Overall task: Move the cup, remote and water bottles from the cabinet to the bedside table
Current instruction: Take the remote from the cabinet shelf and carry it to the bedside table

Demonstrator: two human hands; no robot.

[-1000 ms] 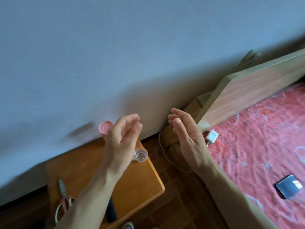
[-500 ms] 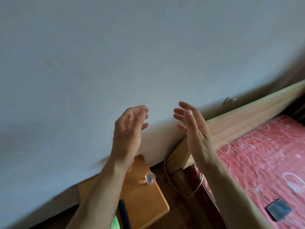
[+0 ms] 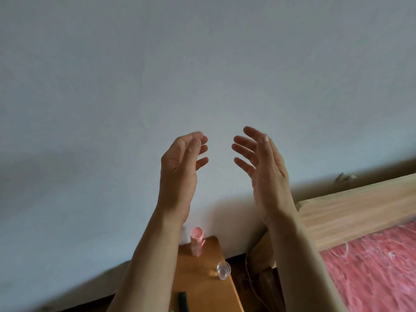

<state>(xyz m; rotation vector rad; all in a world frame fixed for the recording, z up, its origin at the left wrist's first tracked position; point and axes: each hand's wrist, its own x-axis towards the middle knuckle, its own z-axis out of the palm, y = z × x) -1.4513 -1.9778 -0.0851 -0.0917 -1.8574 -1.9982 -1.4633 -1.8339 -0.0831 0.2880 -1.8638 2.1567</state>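
Note:
My left hand [image 3: 182, 163] and my right hand [image 3: 262, 163] are raised in front of the pale wall, palms facing each other, fingers apart, holding nothing. Far below them stands the wooden bedside table [image 3: 202, 289]. On it a pink-capped water bottle [image 3: 197, 240] stands near the wall, and a small clear glass cup [image 3: 223, 269] sits by the right edge. A dark remote [image 3: 182, 301] lies at the table's front, partly cut off by the frame's bottom and my left forearm.
A wooden headboard [image 3: 355, 206] runs along the right, with a pink patterned bedspread [image 3: 371, 271] below it. A thin cable [image 3: 249, 273] hangs in the gap between table and bed. The pale wall [image 3: 202, 64] fills the upper view.
The view has tilted upward toward the wall. Both hands rose higher in the frame, staying empty with fingers apart. The table shrank toward the bottom edge and the pink bottle came back into sight.

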